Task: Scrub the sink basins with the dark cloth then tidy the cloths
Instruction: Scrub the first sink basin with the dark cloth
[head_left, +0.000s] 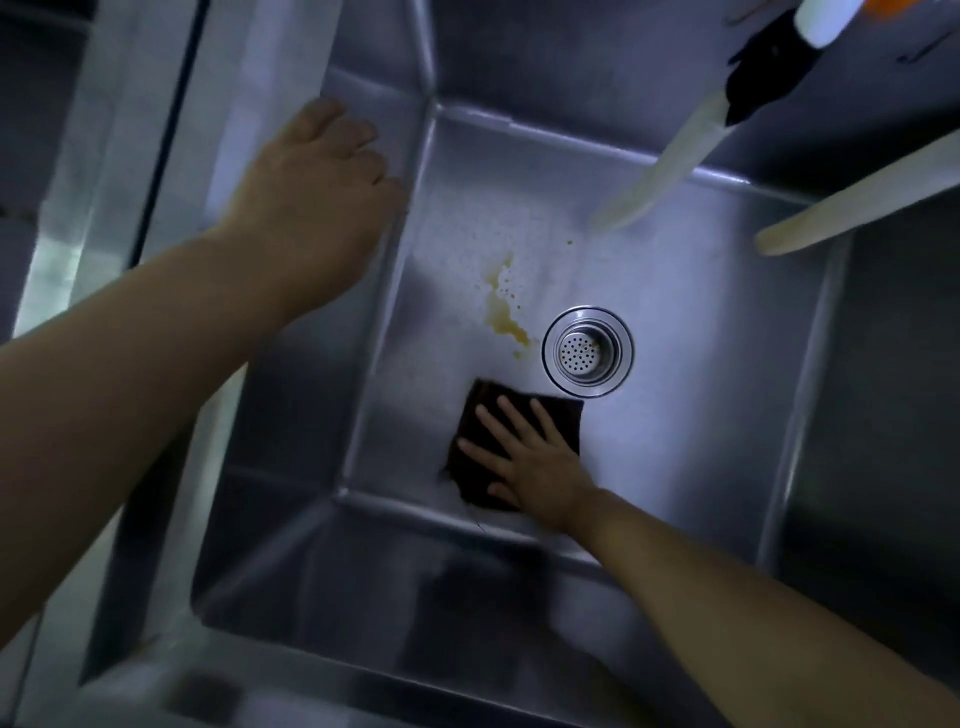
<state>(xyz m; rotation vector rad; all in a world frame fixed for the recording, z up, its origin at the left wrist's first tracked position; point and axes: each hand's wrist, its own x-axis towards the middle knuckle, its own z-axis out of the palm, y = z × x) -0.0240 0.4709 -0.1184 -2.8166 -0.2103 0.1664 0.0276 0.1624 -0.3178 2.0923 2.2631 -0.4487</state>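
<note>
A deep steel sink basin (701, 415) fills the view. On its floor, near the front wall, lies the dark cloth (561, 421). My right hand (524, 457) presses flat on the cloth with fingers spread. A yellow-brown stain (504, 312) marks the floor just left of the round drain strainer (588, 351), beyond the cloth. My left hand (317, 192) rests palm down on the basin's left rim, holding nothing.
A pale hose (670, 166) with a black and white fitting hangs in from the top right, its end over the basin's back. A second pale tube (852, 208) lies along the right rim. A steel ledge (119, 182) runs along the left.
</note>
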